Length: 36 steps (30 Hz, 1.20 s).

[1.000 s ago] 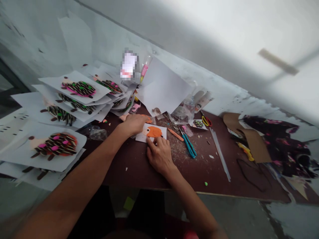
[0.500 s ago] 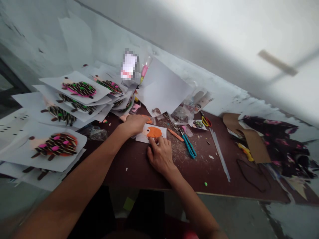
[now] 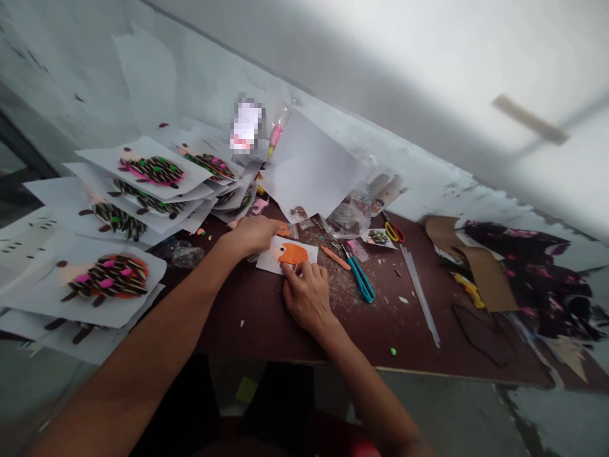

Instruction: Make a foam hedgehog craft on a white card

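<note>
A small white paper card (image 3: 267,264) lies in front of me on the dark table, bearing an orange clay animal body (image 3: 294,253) with a pale face and one round eye. My right hand (image 3: 308,293) rests at the card's lower edge with its fingers curled. Its fingertips press close together by the orange body, where a small brown bit shows; what they grip is too small to name. On the card's upper left side lies my left hand (image 3: 254,235), near some loose orange clay (image 3: 285,229). Its fingertips are mostly hidden behind the hand.
Stacked sheets with striped clay hedgehogs (image 3: 107,279) fill the left side. Right of the card lie an orange stick tool (image 3: 335,258), teal-handled scissors (image 3: 361,279), red and yellow scissors (image 3: 394,231) and translucent glue sticks (image 3: 421,295). A yellow glue gun (image 3: 469,290) and dark cloth (image 3: 542,273) sit farther right.
The card has shifted slightly to the left. My left hand has moved a little left and up, while my right hand stays almost in place.
</note>
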Tool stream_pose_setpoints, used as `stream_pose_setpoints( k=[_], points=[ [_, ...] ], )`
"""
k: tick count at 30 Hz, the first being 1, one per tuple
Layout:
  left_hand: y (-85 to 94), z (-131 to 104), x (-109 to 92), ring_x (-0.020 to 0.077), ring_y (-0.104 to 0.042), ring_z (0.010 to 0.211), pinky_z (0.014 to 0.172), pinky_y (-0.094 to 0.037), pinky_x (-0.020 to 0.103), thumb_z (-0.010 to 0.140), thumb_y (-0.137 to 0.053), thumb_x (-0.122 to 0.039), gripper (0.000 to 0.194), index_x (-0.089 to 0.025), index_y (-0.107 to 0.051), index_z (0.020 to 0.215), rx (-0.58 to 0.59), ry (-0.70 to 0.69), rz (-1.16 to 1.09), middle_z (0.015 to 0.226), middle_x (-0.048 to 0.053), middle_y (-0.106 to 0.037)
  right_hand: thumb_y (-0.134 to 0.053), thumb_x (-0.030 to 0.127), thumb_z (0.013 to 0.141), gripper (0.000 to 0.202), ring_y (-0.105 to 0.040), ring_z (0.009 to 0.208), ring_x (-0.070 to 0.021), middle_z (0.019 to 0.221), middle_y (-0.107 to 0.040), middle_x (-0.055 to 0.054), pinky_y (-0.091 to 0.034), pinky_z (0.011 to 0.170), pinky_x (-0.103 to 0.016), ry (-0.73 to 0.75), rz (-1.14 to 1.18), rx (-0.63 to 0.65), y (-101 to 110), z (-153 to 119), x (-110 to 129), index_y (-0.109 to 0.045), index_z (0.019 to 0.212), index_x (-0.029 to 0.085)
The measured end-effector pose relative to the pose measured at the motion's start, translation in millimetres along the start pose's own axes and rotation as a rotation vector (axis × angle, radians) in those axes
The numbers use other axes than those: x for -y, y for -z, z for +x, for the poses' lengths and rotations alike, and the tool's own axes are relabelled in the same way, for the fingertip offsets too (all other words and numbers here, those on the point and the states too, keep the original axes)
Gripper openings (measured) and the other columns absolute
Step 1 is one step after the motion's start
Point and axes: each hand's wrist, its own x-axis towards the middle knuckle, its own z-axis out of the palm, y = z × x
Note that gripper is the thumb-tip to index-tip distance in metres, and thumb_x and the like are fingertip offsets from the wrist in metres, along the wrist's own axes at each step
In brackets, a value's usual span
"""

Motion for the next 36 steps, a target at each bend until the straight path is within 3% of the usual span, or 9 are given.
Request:
stream_pose_setpoints(
  k=[4, 12, 19, 25, 29, 32, 36],
  points=[
    [8.6, -1, 3, 0.0261, -0.069, 0.105, 0.084, -0.049, 0.032, 0.083, -0.053, -0.015, 0.039, -0.026, -0.073, 0.115, -0.025, -0.042, -0.076, 0.116, 0.010, -0.075, -0.053, 0.026, 0.096, 0.038, -0.047, 0.093, -0.0240, 0.104, -0.060, -0.010, -0.031, 0.084, -0.037, -0.019, 0.006, -0.002, 1, 0, 1, -0.066, 0.131, 0.023],
    [9.2, -6, 4, 0.0253, -0.068, 0.095, 0.076, -0.049, 0.031, 0.074, -0.058, -0.016, 0.033, -0.023, -0.072, 0.103, 0.120, -0.117, -0.079, 0.105, 0.008, -0.076, -0.056, 0.028, 0.094, 0.041, -0.046, 0.096, -0.0257, 0.107, -0.059, -0.011, -0.031, 0.086, -0.038, -0.071, 0.017, -0.018, 0, -2, 1, -0.066, 0.134, 0.024],
    [7.9, -3, 14, 0.0225, -0.067, 0.097, 0.078, -0.049, 0.029, 0.073, -0.064, -0.023, 0.046, -0.023, -0.066, 0.119, 0.085, -0.127, -0.158, 0.111, 0.006, -0.074, -0.056, 0.028, 0.094, 0.041, -0.047, 0.095, -0.0254, 0.106, -0.059, -0.011, -0.031, 0.086, -0.038, -0.051, 0.030, -0.041, -2, -2, 0, -0.066, 0.133, 0.024],
    [5.1, -3, 7, 0.0270, -0.060, 0.124, 0.097, -0.047, 0.033, 0.070, -0.077, -0.032, 0.074, -0.032, -0.056, 0.141, 0.076, -0.228, -0.125, 0.143, 0.004, -0.062, -0.056, 0.029, 0.094, 0.040, -0.047, 0.096, -0.0256, 0.106, -0.058, -0.011, -0.031, 0.085, -0.039, -0.062, 0.017, -0.034, -1, -2, 0, -0.067, 0.133, 0.025],
    [1.1, -4, 1, 0.0301, -0.058, 0.128, 0.102, -0.046, 0.036, 0.068, -0.081, -0.032, 0.079, -0.033, -0.054, 0.143, 0.083, -0.267, -0.093, 0.143, 0.005, -0.063, -0.056, 0.029, 0.094, 0.040, -0.046, 0.095, -0.0252, 0.106, -0.057, -0.011, -0.031, 0.085, -0.038, -0.061, 0.010, -0.030, -1, -2, 0, -0.067, 0.133, 0.025],
    [1.0, -4, -3, 0.0307, -0.060, 0.127, 0.102, -0.047, 0.037, 0.067, -0.081, -0.032, 0.076, -0.031, -0.058, 0.139, 0.095, -0.262, -0.082, 0.138, 0.007, -0.066, -0.056, 0.028, 0.093, 0.042, -0.046, 0.095, -0.0255, 0.106, -0.058, -0.011, -0.032, 0.085, -0.039, -0.055, 0.010, -0.031, -1, -2, -1, -0.066, 0.133, 0.024],
    [6.0, -7, -8, 0.0319, -0.067, 0.115, 0.095, -0.051, 0.038, 0.068, -0.079, -0.032, 0.056, -0.026, -0.068, 0.123, 0.145, -0.197, 0.001, 0.124, 0.009, -0.073, -0.055, 0.027, 0.093, 0.043, -0.047, 0.094, -0.0250, 0.105, -0.059, -0.011, -0.032, 0.085, -0.038, -0.041, 0.020, -0.055, -2, -3, -1, -0.065, 0.135, 0.023]
  ],
)
